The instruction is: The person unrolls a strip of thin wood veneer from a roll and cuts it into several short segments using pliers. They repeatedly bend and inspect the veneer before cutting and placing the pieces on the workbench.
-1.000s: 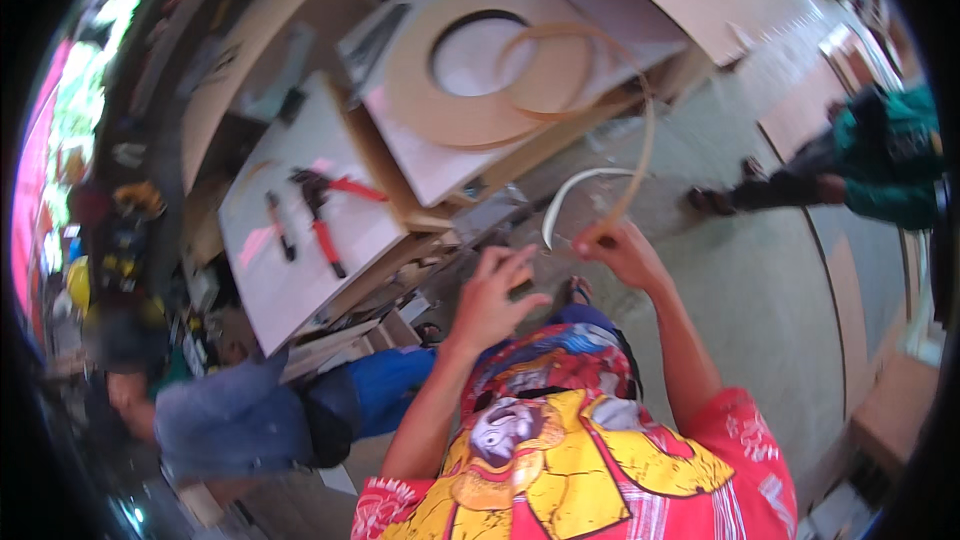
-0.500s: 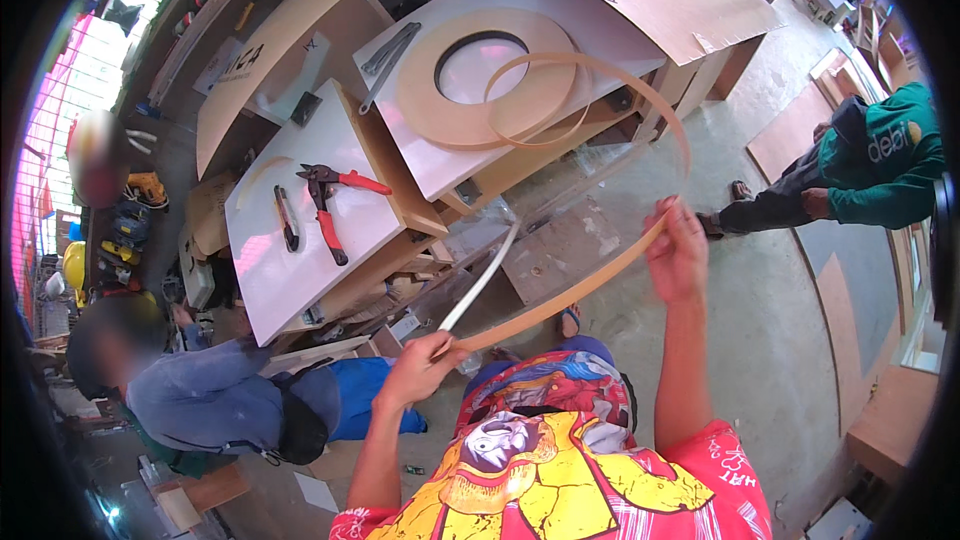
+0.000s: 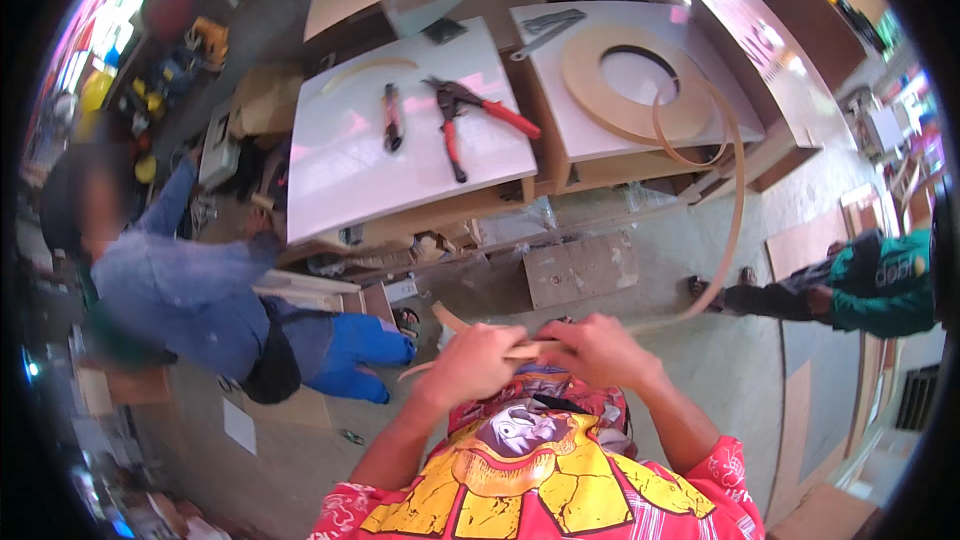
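Note:
Close in front of my body, my left hand (image 3: 478, 367) and my right hand (image 3: 603, 350) are side by side, both closed on a tan strip of edge banding (image 3: 738, 202). Its short end pokes out past my left hand. From my right hand the strip loops out and up to a large flat roll of edge banding (image 3: 588, 90) lying on the right white panel. Red-handled snips (image 3: 452, 135) and a utility knife (image 3: 391, 120) lie on the left white panel (image 3: 330, 170), beyond my hands. My fingertips are partly hidden by my hands.
A short curved strip (image 3: 368, 68) lies behind the knife, and a grey metal tool (image 3: 548, 30) beside the roll. A person in blue (image 3: 200, 285) stands at the left, another in a green top (image 3: 880, 280) at the right. A brown board (image 3: 580, 270) lies on the floor.
My hands have come together, the right one moving left and down toward the left one. The strip's loop now hangs lower. My view has turned, so the panels appear shifted.

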Demonstrator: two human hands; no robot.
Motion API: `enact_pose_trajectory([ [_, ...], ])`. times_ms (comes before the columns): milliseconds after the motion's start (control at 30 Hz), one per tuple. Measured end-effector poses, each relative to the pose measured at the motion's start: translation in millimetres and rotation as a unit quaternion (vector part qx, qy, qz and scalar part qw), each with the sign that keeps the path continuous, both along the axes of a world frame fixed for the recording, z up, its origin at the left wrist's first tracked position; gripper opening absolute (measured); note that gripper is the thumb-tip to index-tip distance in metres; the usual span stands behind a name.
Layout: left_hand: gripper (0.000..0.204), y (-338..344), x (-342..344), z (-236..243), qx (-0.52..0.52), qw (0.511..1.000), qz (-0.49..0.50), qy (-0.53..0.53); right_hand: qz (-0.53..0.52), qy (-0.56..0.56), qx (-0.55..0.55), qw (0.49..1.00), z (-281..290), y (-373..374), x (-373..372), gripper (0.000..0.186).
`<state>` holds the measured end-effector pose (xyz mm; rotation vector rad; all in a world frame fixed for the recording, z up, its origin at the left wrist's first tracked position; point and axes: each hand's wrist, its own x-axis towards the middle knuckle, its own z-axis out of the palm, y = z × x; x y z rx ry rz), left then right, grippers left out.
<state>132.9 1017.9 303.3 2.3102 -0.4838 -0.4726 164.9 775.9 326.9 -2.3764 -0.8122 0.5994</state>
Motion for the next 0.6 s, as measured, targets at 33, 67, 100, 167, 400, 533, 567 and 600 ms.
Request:
enact_pose_trajectory([
  [33, 0.024, 20, -4, 0, -0.019, 1.0, 0.009, 0.003, -0.005, 0.04, -0.004, 0.999, -4, -6, 4, 0.031],
  [67, 0.024, 42, -8, -2, -0.036, 0.999, 0.009, -0.005, 0.004, 0.041, 0.022, 0.999, -8, -18, 11, 0.024],
  [100, 0.024, 61, -14, -4, -0.032, 0.998, 0.039, 0.026, 0.019, 0.032, 0.068, 0.997, -10, -37, 18, 0.02],
  [167, 0.024, 98, -22, -13, -0.011, 0.994, 0.082, 0.066, 0.024, 0.004, 0.036, 0.999, -9, -74, 34, 0.02],
  [400, 0.024, 144, -51, -36, 0.016, 0.984, 0.137, 0.116, -0.113, -0.059, -0.415, 0.901, 18, -116, 41, 0.043],
  [533, 0.025, 71, -42, -38, -0.073, 0.99, 0.123, 0.007, 0.105, -0.175, -0.011, 0.979, -21, -8, 2, 0.081],
  [567, 0.023, 55, -42, -37, -0.075, 0.989, 0.124, -0.003, 0.098, -0.053, -0.007, 0.994, -28, 18, -7, 0.071],
  [600, 0.025, 44, -40, -35, -0.082, 0.985, 0.13, -0.074, 0.105, 0.056, 0.031, 0.992, -33, 36, -13, 0.063],
])
